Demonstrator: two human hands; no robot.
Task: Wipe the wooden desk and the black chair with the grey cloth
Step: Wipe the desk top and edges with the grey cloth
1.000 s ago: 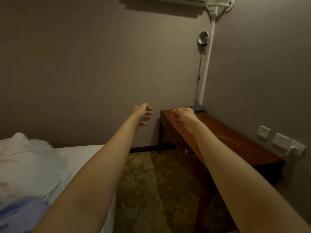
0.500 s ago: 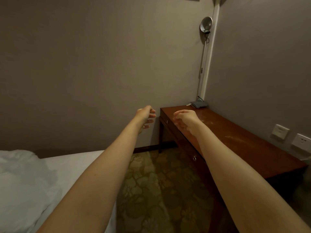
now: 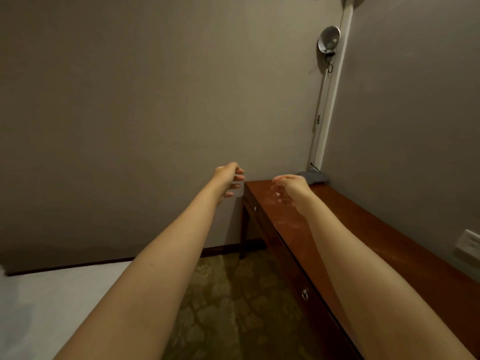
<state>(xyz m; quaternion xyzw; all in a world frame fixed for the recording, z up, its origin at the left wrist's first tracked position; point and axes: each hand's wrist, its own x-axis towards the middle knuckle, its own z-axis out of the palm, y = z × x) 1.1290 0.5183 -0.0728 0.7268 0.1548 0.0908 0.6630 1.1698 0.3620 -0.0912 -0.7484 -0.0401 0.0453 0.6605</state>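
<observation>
Pretty dim room tbh, plain taupe walls [image 3: 130, 100], olive floral-patterned carpet [image 3: 228, 307], white-sheeted bed [image 3: 52, 302] on the left, round silver wall lamp [image 3: 328, 40] up in the corner.

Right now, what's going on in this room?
A person stretches both bare arms toward the wooden desk. The right hand hovers over the desk's far end and the left hand is in the air just off its left edge. Both have loosely curled fingers and hold nothing. The grey cloth lies untouched in the far corner of the desk, so wiping has not begun. No black chair is in view.
</observation>
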